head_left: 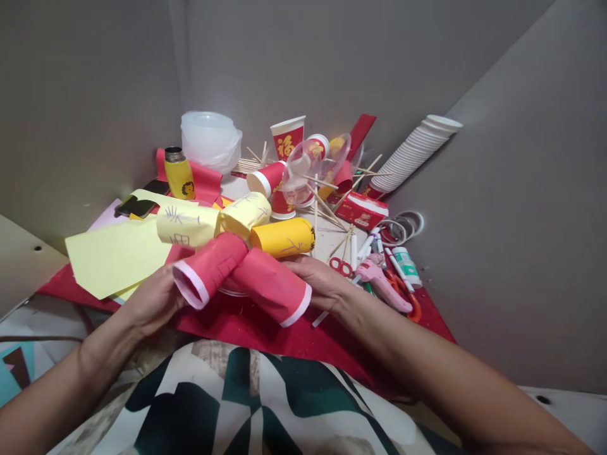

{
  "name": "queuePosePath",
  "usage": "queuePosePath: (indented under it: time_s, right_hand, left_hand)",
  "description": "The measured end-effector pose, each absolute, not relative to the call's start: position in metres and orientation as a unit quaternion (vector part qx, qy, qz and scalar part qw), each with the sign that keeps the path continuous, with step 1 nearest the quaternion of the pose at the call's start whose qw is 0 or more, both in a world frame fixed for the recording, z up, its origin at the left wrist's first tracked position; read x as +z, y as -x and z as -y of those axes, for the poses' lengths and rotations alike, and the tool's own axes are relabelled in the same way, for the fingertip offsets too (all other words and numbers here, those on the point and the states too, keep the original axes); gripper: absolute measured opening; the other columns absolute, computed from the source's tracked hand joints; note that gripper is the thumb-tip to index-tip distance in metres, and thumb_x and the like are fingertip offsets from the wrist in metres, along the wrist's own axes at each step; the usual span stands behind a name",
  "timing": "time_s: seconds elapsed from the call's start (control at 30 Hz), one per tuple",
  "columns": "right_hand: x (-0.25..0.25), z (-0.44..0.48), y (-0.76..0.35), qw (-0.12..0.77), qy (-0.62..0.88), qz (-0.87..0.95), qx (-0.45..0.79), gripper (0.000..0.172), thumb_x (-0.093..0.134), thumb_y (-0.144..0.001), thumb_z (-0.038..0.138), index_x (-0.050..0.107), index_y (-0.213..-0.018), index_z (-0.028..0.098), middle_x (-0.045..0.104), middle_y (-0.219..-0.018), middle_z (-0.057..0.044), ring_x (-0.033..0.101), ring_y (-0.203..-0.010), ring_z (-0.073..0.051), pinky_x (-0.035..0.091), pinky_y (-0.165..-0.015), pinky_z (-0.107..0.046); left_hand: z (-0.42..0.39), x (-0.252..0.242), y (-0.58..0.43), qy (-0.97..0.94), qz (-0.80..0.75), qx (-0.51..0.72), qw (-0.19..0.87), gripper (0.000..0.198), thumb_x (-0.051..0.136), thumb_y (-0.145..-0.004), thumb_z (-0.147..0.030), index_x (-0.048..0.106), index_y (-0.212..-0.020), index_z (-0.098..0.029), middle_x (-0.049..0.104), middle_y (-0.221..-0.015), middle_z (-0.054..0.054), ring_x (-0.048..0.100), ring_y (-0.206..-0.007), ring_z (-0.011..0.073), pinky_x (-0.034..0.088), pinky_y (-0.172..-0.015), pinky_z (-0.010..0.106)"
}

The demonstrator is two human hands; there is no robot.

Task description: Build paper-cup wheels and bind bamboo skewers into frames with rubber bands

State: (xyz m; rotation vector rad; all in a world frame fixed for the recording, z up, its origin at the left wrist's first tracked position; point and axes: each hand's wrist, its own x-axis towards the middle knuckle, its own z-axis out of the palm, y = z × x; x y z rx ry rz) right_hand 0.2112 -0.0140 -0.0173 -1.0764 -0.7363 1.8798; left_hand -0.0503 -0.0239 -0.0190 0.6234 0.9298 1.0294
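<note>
A star-shaped paper craft [272, 281] faces me, made of several paper-wrapped tubes joined at the middle. Two tubes are red with pale rims, one is orange-yellow, and the others are pale yellow, with pen marks on them. My left hand [159, 297] grips the craft from the left, its fingertips hidden behind the red tube with the open end. On the other side, my right hand [317, 278] holds it from behind, under the orange-yellow tube, and its fingers are partly covered by the second red tube.
Pale yellow paper sheets [118, 253] lie at left near a yellow bottle [179, 180]. Behind stand plastic bowls [208, 139], red cups [287, 139] and wooden sticks [327, 205]. At right are red-handled scissors [341, 266], a pink glue gun [382, 284] and a leaning cup stack [412, 155].
</note>
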Motion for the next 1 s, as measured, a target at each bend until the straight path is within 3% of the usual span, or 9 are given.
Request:
queuePosePath:
  time_s: [0.13,0.3,0.5,0.67,0.8,0.9,1.0]
  right_hand:
    - [-0.006,0.016,-0.194,0.498,0.382,0.294,0.721,0.031,0.086,-0.06,0.018,0.078,-0.09,0.019,0.081,-0.093,-0.005,0.076,-0.085,-0.021,0.062,-0.083,-0.032]
    - [0.004,0.009,-0.167,0.566,0.334,0.311,0.687,0.019,0.083,-0.065,0.022,0.077,-0.082,0.018,0.077,-0.08,-0.002,0.072,-0.073,-0.015,0.059,-0.072,-0.027]
    - [0.013,0.003,-0.142,0.608,0.294,0.317,0.666,0.021,0.084,-0.066,0.024,0.076,-0.084,0.019,0.078,-0.081,-0.002,0.072,-0.073,-0.016,0.058,-0.067,-0.026]
    - [0.02,0.002,-0.132,0.612,0.266,0.303,0.681,0.027,0.091,-0.06,0.031,0.076,-0.081,0.02,0.078,-0.08,-0.001,0.072,-0.072,-0.015,0.058,-0.063,-0.023]
    - [0.028,-0.005,-0.13,0.62,0.244,0.311,0.678,0.035,0.095,-0.055,0.034,0.078,-0.082,0.02,0.078,-0.082,-0.001,0.073,-0.072,-0.014,0.059,-0.062,-0.022]
    - [0.032,-0.011,-0.133,0.618,0.227,0.341,0.67,0.038,0.095,-0.056,0.038,0.078,-0.086,0.02,0.079,-0.086,-0.002,0.072,-0.073,-0.014,0.059,-0.064,-0.023]
    - [0.033,-0.015,-0.141,0.595,0.234,0.367,0.676,0.039,0.095,-0.057,0.037,0.077,-0.087,0.02,0.078,-0.088,-0.003,0.073,-0.077,-0.016,0.06,-0.065,-0.024]
  left_hand:
    - [0.02,-0.008,0.049,-0.324,-0.357,0.532,0.696,0.021,0.062,-0.09,-0.018,0.077,-0.105,-0.015,0.079,-0.093,0.008,0.074,-0.079,0.021,0.065,-0.072,0.032]
    - [0.031,0.006,0.03,-0.354,-0.301,0.554,0.691,0.027,0.069,-0.083,-0.015,0.078,-0.108,-0.017,0.08,-0.109,0.008,0.075,-0.099,0.0239,0.061,-0.09,0.034]
    - [0.025,0.033,0.014,-0.303,-0.289,0.663,0.621,0.018,0.061,-0.089,-0.019,0.078,-0.091,-0.018,0.081,-0.098,0.003,0.075,-0.097,0.0201,0.061,-0.087,0.027]
    - [0.007,0.049,0.005,-0.262,-0.314,0.675,0.615,0.023,0.052,-0.096,-0.021,0.073,-0.089,-0.018,0.078,-0.086,0.003,0.075,-0.084,0.0172,0.061,-0.081,0.026]
    - [-0.005,0.063,0.003,-0.273,-0.319,0.654,0.629,0.034,0.04,-0.101,-0.018,0.074,-0.102,-0.017,0.077,-0.082,0.003,0.074,-0.079,0.0166,0.06,-0.081,0.027]
    - [-0.015,0.074,0.002,-0.3,-0.319,0.627,0.644,0.04,0.036,-0.104,-0.026,0.072,-0.121,-0.018,0.078,-0.088,0.005,0.074,-0.084,0.0196,0.061,-0.081,0.03]
    - [-0.028,0.085,0.0,-0.304,-0.315,0.635,0.637,0.046,0.03,-0.105,-0.029,0.069,-0.126,-0.015,0.078,-0.085,0.008,0.075,-0.088,0.0238,0.062,-0.083,0.036]
